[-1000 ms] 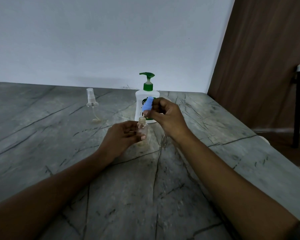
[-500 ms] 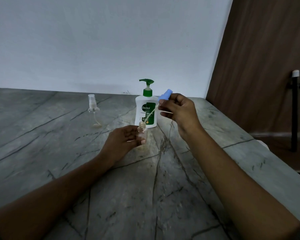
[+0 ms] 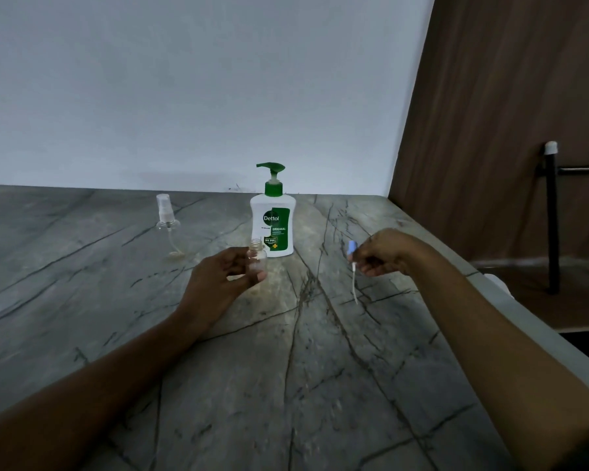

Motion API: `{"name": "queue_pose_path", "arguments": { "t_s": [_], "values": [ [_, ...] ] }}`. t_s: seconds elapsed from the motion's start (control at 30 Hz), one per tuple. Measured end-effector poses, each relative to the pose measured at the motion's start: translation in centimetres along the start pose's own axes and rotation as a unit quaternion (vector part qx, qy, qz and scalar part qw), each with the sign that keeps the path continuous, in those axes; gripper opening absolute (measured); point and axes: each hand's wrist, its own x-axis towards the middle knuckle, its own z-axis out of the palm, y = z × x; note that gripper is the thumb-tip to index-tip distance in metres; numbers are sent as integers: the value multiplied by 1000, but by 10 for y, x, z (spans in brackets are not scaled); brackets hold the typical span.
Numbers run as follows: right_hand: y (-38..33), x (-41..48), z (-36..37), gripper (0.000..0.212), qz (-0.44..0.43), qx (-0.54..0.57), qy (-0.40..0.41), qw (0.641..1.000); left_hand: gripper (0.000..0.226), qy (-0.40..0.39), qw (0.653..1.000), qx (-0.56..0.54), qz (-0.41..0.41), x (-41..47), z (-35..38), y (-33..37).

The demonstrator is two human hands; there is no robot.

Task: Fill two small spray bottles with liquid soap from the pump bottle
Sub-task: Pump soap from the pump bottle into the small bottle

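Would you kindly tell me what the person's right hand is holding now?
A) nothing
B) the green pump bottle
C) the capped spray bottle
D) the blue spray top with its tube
D: the right hand pinches the blue spray top, its tube hanging down, while the left hand holds the open small bottle.

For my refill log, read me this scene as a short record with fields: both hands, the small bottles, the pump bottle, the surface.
pump bottle: white, green pump, upright, untouched
open bottle: clear, cap off, in front of the pump bottle, fill level not readable
left hand: grips the open bottle upright
right hand: pinches the blue spray cap, dip tube hanging below, off to the open bottle's right
second spray bottle: capped, standing alone at back left
table: grey veined stone
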Motion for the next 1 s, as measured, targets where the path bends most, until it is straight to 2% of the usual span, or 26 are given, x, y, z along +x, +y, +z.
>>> {"name": "queue_pose_path", "arguments": {
  "t_s": [0.17,0.3,0.5,0.77,0.83,0.9,1.0],
  "values": [
    [17,19,4,29,50,-39,3,998,37,12,1000,16,14,-1,0,0],
    [24,27,6,26,49,-45,25,997,37,13,1000,22,15,-1,1,0],
    [24,27,4,32,30,-34,27,999,37,15,1000,16,15,1,0,0],
    [24,24,3,20,36,-2,44,998,36,22,999,20,15,1,1,-1],
    [24,23,1,31,39,8,62,997,36,23,999,19,13,1,1,-1],
    [20,16,-1,39,22,-44,93,994,36,27,999,11,14,1,0,-1],
    [4,4,1,27,-75,-154,171,970,36,45,999,1,6,0,-1,-1]
  ]
}}
